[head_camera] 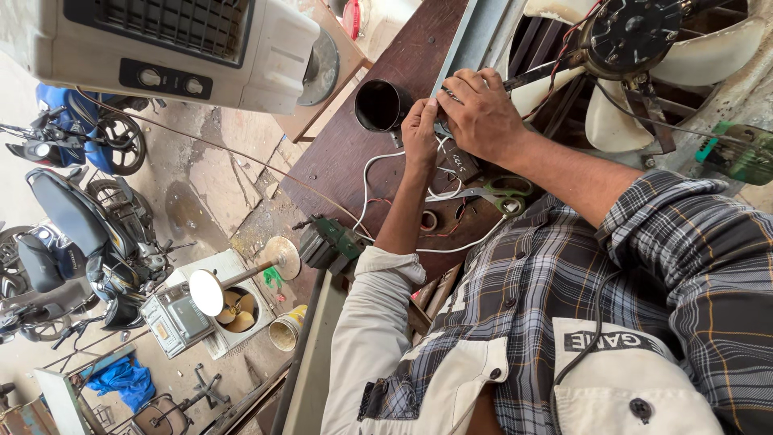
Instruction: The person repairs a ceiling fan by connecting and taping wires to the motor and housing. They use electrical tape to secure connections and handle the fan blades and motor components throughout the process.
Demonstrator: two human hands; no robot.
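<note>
Fan (644,48) fills the top right, its pale blades behind a dark hub. Bench (354,137), dark wood, lies just left of the fan. Right hand (483,113) sits at the fan's lower left edge, fingers curled shut on a small dark part (441,127); left hand (419,133) touches it from the left, fingertips pinched narrow on the same part. White wire (370,173) trails from it away from the fan. Both hands equally near; part mostly hidden, axis unclear

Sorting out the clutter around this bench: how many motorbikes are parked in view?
2, maybe more. A blue motorbike stands at the upper left under the air cooler; a dark motorbike stands just below it. Dark parts at the left edge may belong to another.
</note>
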